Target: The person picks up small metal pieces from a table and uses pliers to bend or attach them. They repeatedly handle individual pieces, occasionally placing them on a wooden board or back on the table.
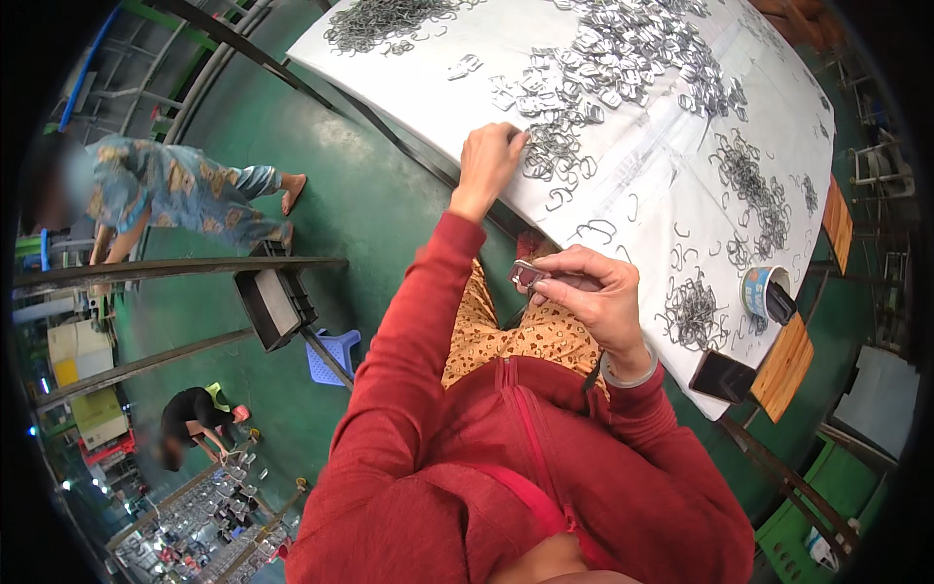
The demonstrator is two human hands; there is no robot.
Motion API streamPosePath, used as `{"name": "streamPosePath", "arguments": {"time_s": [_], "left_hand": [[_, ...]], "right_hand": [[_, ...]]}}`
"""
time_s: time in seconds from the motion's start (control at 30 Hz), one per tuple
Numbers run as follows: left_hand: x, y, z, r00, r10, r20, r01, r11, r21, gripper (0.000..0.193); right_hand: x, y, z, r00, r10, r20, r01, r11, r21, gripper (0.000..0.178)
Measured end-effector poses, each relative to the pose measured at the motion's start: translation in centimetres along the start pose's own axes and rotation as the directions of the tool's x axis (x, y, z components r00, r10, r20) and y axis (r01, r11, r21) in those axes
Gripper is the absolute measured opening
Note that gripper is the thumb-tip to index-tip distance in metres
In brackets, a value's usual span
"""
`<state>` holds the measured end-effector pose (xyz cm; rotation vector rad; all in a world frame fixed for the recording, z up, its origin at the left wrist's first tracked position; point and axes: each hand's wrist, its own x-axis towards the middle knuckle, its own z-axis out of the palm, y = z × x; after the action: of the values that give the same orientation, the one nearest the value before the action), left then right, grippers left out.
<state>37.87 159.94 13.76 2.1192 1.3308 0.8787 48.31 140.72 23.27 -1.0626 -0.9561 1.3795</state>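
Note:
In my right hand [595,292], a small rectangular metal buckle [526,274] is pinched between thumb and fingers above my lap. My left hand [489,161] reaches to the near edge of the table, its fingers curled beside a pile of bent metal wire pieces [556,158]. Whatever those fingers hold, if anything, is hidden. Beyond this pile lies a big heap of silver buckles [623,60] on the white-covered table [428,92]. A few loose C-shaped wires [595,231] lie close to my right hand.
More wire pieces lie in heaps at the far left [375,24] and right [754,195]. A round tub [755,292] and a dark phone-like slab [722,376] sit at the right edge. Left are a blue stool [333,356], dark crates [268,307] and two people.

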Motion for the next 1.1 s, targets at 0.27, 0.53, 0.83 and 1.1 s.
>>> {"name": "streamPosePath", "arguments": {"time_s": [0.27,0.53,0.83,1.1], "left_hand": [[5.3,1.6,2.1,0.969,-0.119,0.218,0.024,0.92,0.391,0.011],[6.2,0.1,0.8,0.977,0.085,0.195,-0.14,0.948,0.287,0.014],[2.8,1.7,-2.0,0.98,-0.084,0.179,0.135,0.946,-0.296,0.021],[-7.8,7.6,-9.1,0.962,-0.022,0.271,0.198,0.741,-0.641,0.017]], "right_hand": [[-0.3,-0.2,-1.0,1.0,0.027,0.006,-0.027,0.999,0.037,0.019],[-1.5,-0.2,-0.5,1.0,-0.006,0.019,0.005,0.997,0.078,0.02],[-2.1,0.5,0.3,0.997,-0.043,0.07,0.043,0.999,0.01,0.021],[-1.8,1.1,0.4,0.997,0.03,-0.069,-0.023,0.995,0.093,0.021]]}}
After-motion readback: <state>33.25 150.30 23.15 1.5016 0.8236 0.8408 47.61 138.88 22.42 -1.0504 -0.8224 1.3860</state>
